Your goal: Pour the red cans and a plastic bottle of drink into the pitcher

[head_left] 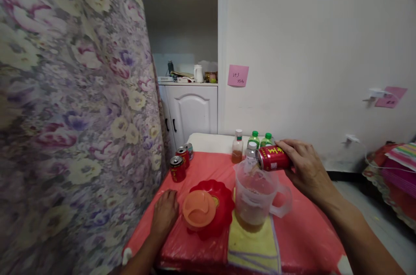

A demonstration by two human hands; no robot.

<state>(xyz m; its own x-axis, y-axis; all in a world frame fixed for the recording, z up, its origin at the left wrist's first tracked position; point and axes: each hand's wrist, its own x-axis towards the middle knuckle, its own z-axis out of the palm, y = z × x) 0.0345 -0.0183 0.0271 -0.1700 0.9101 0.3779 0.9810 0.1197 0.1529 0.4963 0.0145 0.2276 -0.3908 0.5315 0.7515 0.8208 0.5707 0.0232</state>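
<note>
Tilted red can (274,157) above pitcher (255,201)

Soft light leaves faint glare on the red tablecloth (305,227); edges look blurred

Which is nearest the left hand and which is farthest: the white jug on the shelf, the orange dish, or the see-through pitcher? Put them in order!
From the left hand, in the head view:
1. Orange dish: just to the hand's right, on the red plate.
2. See-through pitcher: farther right, on the yellow cloth.
3. White jug: far back, on the shelf.
</note>
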